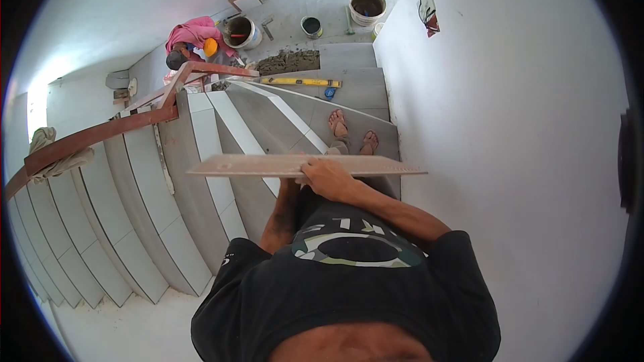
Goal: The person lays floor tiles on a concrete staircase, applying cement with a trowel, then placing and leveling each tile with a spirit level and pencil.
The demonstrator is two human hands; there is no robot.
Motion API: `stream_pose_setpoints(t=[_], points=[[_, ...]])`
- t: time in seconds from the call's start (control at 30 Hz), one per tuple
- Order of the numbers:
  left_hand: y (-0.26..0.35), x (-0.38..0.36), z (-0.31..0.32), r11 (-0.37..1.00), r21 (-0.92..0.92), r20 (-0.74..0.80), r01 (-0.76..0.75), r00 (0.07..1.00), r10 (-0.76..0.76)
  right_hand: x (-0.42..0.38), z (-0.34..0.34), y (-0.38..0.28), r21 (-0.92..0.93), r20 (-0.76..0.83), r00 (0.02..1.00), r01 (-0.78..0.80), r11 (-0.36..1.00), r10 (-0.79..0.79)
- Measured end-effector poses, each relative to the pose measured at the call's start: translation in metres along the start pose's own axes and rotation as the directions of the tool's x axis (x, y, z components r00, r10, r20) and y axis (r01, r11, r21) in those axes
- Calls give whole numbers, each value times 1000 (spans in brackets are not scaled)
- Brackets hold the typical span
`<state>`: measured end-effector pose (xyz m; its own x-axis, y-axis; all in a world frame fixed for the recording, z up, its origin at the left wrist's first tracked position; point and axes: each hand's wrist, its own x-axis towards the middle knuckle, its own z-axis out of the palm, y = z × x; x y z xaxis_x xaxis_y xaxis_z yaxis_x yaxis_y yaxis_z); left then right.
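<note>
A long, narrow tile piece [255,165] is held level in front of my waist, its brownish, ribbed face partly showing. My right hand [327,178] is closed on its near edge, with the fingers curled over it. My left hand [292,183] is at the same edge, just left of the right hand, and seems to hold the tile from below. Most of its fingers are hidden behind the tile and the right hand. My sandalled feet [339,123] stand on a grey tiled step beyond the tile.
Tiled stairs [141,181] curve down at the left beside a reddish-brown handrail [107,131]. A yellow spirit level [302,82] and blue tape measure [329,92] lie ahead, near wet mortar [288,61]. A person in pink [194,32] crouches by several buckets [367,7]. A white wall [496,127] stands right.
</note>
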<state>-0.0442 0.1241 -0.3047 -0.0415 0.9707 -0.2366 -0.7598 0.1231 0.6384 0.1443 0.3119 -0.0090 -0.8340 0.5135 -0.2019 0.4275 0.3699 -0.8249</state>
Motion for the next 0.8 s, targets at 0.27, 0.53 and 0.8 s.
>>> stream_pose_setpoints(t=[0.27, 0.53, 0.8], points=[[-5, -5, 66, 789, -596, 167, 146, 984, -55, -29, -30, -11, 23, 129, 991, -39, 999, 36], [37, 39, 118, 890, 95, -495, 447, 797, -348, -18, -53, 27, 9, 84, 959, -273, 962, 271], [92, 61, 113, 777, 140, -755, 614, 573, -317, 48, -111, 57, -93, -255, 904, -377, 921, 344]])
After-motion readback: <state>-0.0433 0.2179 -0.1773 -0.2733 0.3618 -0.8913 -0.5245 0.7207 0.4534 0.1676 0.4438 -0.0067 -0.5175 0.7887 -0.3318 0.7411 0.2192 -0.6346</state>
